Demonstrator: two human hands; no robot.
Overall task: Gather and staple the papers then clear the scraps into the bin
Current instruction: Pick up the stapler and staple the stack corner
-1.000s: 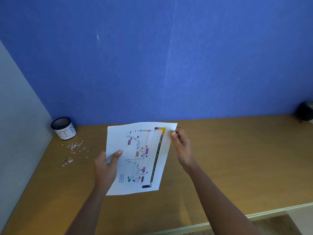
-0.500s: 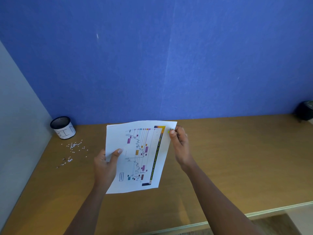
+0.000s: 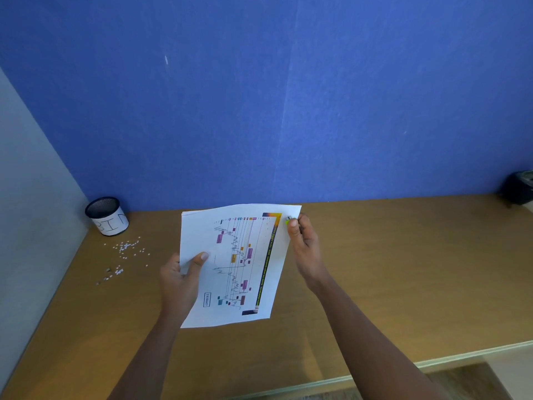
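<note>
Papers [image 3: 236, 264] — a thin white stack held up off the worktop [image 3: 403, 269], roughly mid-frame, tilted a little w/ the top leaning right. Top sheet is printed: a jagged line graph crossed by thin vertical lines, small purple, orange & teal blocks, a black strip w/ yellow-green text down the right side, and a small boxed label near the bottom left. At the top left corner a few sheet edges show slightly fanned, so more than one sheet; exact no. can't be told.

Left hand [image 3: 180, 278] grips the stack's left edge about halfway down, thumb flat on the front, fingers curled behind. Right hand [image 3: 305, 246] pinches the top right corner, thumb on the front, fingers curled behind. At the thumb tip sits a small green-and-silver item [image 3: 288, 220], too small to identify.

Counts: 2 hands, 1 stack, 1 bin [image 3: 108, 216], 1 dark object [image 3: 519, 189]. Bin is a black mesh cup w/ a white band lettered "BIN", upright at the back left corner of the worktop, against the blue wall [image 3: 259, 96] & next to the grey side panel [image 3: 28, 197]. Scraps [image 3: 127, 249] — tiny white bits in 2 loose clusters on the worktop just in front of the bin, well left of the papers; too many & too small to count. Dark object sits at the far right back edge, partly cut off.
</note>
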